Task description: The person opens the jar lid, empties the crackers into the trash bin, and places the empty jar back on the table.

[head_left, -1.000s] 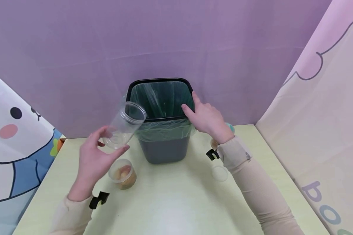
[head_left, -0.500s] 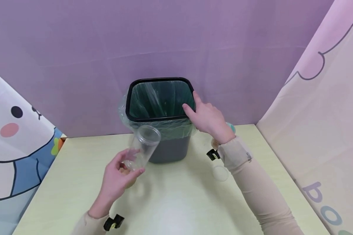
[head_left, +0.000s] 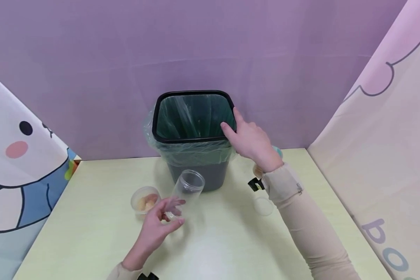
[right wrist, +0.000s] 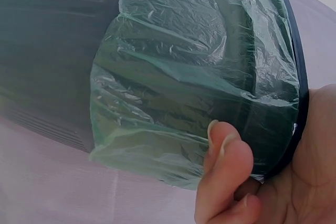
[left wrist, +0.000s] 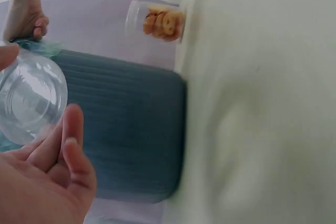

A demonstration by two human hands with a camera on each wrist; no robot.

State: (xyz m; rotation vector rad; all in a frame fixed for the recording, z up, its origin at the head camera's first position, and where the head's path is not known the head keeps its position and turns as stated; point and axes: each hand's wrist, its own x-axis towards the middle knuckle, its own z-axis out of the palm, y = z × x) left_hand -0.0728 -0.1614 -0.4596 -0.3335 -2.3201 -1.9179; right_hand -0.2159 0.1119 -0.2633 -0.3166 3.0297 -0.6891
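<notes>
Centrally, left hand [head_left: 156, 225] pinches an empty jar [head_left: 184, 193]; right hand [head_left: 252, 142] grips the bin [head_left: 193, 116] rim. Cookie tub [head_left: 145, 199] sits left, lid [head_left: 263, 206] right.

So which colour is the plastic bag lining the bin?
Translucent green bag, clearest in the right wrist view.

A pale yellow-green surface [head_left: 217, 249] fills the foreground. On its left part stands a small clear tub [head_left: 145, 199] with tan snack pieces inside. To the right lies a round clear lid [head_left: 263, 205], flat on the surface. A purple backdrop [head_left: 210, 46] rises behind, with a cartoon-printed cloth [head_left: 17, 163] on the left and a pink one [head_left: 392, 128] on the right.
</notes>
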